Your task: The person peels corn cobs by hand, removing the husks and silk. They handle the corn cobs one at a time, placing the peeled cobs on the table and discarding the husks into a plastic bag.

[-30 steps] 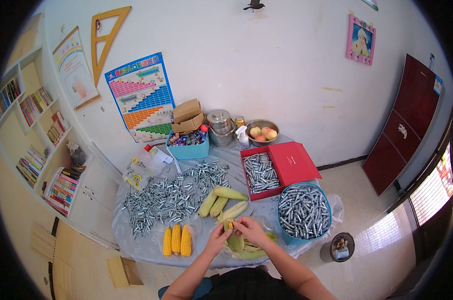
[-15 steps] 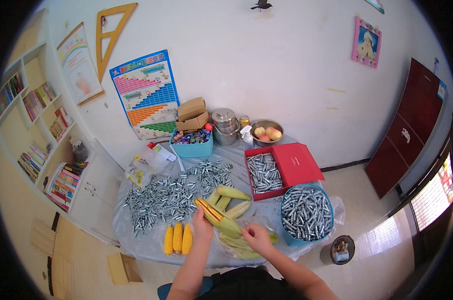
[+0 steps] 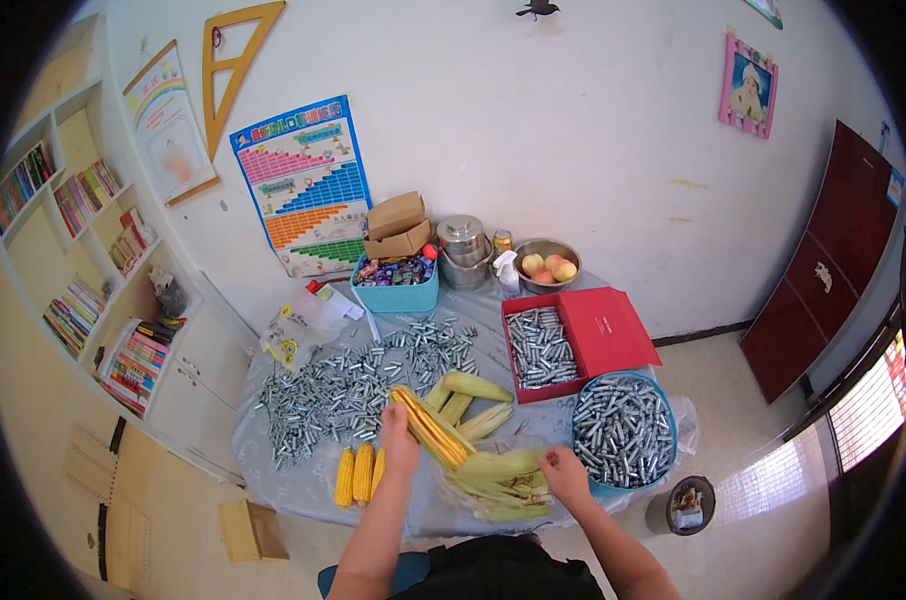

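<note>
Bare left hand (image 3: 401, 447), bare right hand (image 3: 565, 474); forearms unsleeved, no rings, watch or gloves visible; dark garment at lap.

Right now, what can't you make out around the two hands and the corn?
- Left hand on the peeled cob: the grip is hidden by the back of the hand, head view.
- Right hand on the husk pile: fingertips too small to tell if closed.
- Small metal pieces on the table: too small to identify.
- Lidded steel pot: contents hidden by the lid.
</note>
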`<state>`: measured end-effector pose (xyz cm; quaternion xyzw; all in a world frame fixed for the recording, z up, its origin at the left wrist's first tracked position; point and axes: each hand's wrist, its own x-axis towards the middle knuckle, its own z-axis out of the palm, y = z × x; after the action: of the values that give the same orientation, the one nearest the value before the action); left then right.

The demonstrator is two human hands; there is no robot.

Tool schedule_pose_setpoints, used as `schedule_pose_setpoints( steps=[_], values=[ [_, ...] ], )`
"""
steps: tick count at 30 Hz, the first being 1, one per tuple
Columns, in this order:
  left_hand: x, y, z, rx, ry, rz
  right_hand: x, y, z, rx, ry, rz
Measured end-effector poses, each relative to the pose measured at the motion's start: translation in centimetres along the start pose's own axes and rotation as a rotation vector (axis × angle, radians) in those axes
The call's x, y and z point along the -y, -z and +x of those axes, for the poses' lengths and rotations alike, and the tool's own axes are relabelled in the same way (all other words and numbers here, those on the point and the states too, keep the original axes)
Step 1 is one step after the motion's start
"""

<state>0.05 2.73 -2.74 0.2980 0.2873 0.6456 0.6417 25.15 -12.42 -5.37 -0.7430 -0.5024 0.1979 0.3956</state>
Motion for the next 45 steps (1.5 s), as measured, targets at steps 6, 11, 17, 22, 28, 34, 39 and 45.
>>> schedule_pose_setpoints(
  steps=[6, 11, 17, 22, 28, 34, 39, 45],
  values=[
    [0.1, -4.9, -3.6, 0.129, 0.107, 0.157, 6.1, -1.7, 3.8, -0.009, 0.284, 0.307],
    [1.5, -5.6, -4.6, 0.226, 0.123, 0.206, 10.8, -3.2, 4.4, 0.096, 0.219, 0.673],
    [2.2, -5.1, -4.9, 0.257, 0.171, 0.200, 10.1, -3.3, 4.6, 0.083, 0.180, 0.675],
    [2.4, -4.9, -5.4, 0.264, 0.237, 0.252, 11.2, -3.0, 3.5, -0.054, 0.154, 0.654],
    [3.3, -5.0, -5.9, 0.314, 0.147, 0.342, 11.3, -3.5, 3.2, -0.085, 0.012, 0.676],
    [2.3, -5.0, -5.1, 0.317, 0.168, 0.188, 8.4, -5.3, 3.7, 0.051, -0.117, 1.032],
    [1.3, -5.2, -4.9, 0.310, 0.271, 0.029, 7.7, -6.0, 3.6, 0.038, -0.143, 1.116],
    [2.0, -5.1, -5.3, 0.333, 0.201, 0.224, 9.7, -4.5, 2.9, -0.012, 0.099, 0.789]
  ],
)
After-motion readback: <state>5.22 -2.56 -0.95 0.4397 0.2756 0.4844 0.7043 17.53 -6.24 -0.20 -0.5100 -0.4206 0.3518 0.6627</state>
